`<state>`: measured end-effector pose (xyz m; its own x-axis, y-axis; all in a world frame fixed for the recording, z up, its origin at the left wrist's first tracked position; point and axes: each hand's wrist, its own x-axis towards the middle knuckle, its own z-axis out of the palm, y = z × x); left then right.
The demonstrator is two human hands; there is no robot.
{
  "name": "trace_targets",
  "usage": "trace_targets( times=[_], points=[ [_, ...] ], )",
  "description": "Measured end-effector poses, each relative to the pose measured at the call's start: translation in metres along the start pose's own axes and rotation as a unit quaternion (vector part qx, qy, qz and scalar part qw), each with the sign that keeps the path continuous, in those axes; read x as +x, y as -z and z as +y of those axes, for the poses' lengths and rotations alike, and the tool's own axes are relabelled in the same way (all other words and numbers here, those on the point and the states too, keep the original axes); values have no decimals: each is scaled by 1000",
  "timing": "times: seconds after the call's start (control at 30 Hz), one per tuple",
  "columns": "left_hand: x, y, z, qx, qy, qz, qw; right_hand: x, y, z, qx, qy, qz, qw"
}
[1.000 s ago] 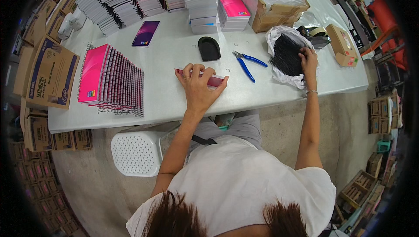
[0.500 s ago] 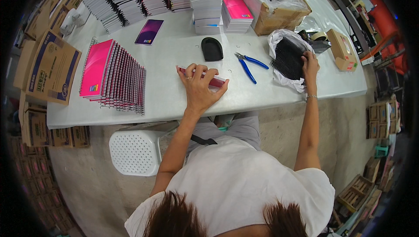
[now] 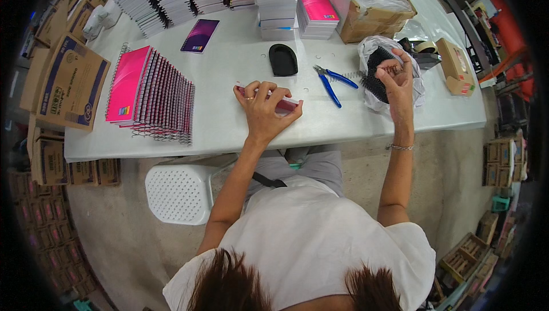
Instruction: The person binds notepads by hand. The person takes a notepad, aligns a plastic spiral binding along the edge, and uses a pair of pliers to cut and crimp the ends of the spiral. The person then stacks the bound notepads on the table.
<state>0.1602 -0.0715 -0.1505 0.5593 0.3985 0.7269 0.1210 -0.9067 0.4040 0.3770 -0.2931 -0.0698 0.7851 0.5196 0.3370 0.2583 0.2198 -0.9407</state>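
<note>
My left hand (image 3: 264, 113) grips a small notebook (image 3: 287, 106) with dark red covers, standing on edge on the table; the palm and fingers hide much of it. Thumb and fingertips pinched, my right hand (image 3: 399, 85) is raised over a white plastic bag (image 3: 419, 89) of black binding coils (image 3: 374, 88). A thin spiral binding coil (image 3: 353, 74) stretches leftward from that hand, above the blue-handled cutting pliers (image 3: 330, 90). Beyond my left hand lies a black, rounded shallow holder (image 3: 283, 60). Small wire offcuts are scattered around it.
At left stands a row of pink spiral notebooks (image 3: 130, 85), with a purple notebook (image 3: 200, 35) behind. Tall notebook stacks (image 3: 274, 5) line the back. A plastic-lined carton (image 3: 374, 22), a tape dispenser (image 3: 426, 53) and a small cardboard box (image 3: 454, 68) occupy the right side.
My right hand has lifted out of the bag and turned, with a binding coil now drawn out of it. My left hand keeps its hold on the notebook.
</note>
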Motion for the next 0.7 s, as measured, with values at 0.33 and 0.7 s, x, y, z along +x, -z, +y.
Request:
trace_targets(
  times=[0.33,0.7],
  points=[
    [0,2,-3,21,9,-26,999,-21,-81,5,-37,-89,-211,973],
    [-1,10,0,16,31,-77,996,-45,-107,1,-271,-77,-240,929]
  ],
)
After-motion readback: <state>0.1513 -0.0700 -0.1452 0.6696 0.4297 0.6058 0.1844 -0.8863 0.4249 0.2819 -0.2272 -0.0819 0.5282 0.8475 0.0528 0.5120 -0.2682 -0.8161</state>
